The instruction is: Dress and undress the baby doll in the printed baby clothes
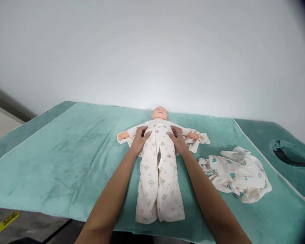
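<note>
- Head view: doll (159,113) face-up on the green sheet (66,159), near the wall (152,54).
- Trousers (145,169) over its legs, which are hidden.
- Left hand (141,136) and right hand (177,137) at either side of the waist, fingers bent; cannot tell if gripping.
- Shirt (203,138) spread beneath, mostly covered.
- Crumpled garment (246,174) at right.
- Yellow strip (5,224), cut off lower left: marks unreadable.

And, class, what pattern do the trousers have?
The trousers are whitish with small scattered prints, several green; head view.
</note>
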A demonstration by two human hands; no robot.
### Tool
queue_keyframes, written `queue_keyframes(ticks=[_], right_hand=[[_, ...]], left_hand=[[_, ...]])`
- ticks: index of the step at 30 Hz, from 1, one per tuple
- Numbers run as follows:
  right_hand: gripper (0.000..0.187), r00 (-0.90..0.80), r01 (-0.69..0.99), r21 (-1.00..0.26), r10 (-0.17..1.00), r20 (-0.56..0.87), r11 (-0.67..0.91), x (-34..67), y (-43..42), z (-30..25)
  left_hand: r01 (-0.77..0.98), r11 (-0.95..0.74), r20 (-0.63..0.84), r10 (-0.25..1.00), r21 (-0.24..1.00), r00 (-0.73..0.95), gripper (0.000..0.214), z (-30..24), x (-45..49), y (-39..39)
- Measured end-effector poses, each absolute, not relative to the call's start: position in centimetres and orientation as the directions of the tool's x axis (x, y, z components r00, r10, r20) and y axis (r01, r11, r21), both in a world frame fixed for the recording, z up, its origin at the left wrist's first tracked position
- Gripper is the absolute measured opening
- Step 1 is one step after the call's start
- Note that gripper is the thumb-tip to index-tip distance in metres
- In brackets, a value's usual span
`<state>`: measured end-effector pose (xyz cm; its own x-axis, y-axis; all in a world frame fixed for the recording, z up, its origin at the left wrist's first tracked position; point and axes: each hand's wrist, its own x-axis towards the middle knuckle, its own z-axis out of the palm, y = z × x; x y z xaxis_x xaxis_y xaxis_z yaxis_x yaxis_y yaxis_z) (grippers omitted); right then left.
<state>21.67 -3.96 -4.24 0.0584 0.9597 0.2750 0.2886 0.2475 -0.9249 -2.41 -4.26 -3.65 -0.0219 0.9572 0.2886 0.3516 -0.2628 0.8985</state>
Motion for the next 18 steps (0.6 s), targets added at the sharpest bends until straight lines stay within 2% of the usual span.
queue_keyframes(ticks=[6,9,11,14,18], right_hand=[[0.034,0.000,0.275,-0.930,0.967,0.253,0.243,22.5,-4.1,-4.7],[0.038,-0.005,0.256,-0.931,0.964,0.267,0.259,22.7,-4.6,-4.9],[0.040,-0.005,0.200,-0.954,0.974,0.226,0.223,22.8,-4.9,-5.1],[0.042,-0.038,0.140,-0.975,0.985,0.170,0.174,23.1,-5.2,-5.2],[0.040,-0.121,0.139,-0.974,0.979,0.165,0.182,23.7,-6.0,-4.7]], left_hand=[[0.356,-0.253,0.265,0.964,0.900,0.015,0.029,-3.7,-2.9,-4.2],[0.353,-0.312,0.298,0.950,0.882,0.097,0.024,-3.9,-3.4,-4.4],[0.344,-0.340,0.313,0.941,0.875,0.132,0.022,-4.2,-3.6,-4.6],[0.293,-0.339,0.312,0.940,0.894,0.135,0.028,-4.7,-3.6,-4.8],[0.224,-0.298,0.286,0.954,0.928,0.085,0.040,-4.8,-3.4,-5.2]])
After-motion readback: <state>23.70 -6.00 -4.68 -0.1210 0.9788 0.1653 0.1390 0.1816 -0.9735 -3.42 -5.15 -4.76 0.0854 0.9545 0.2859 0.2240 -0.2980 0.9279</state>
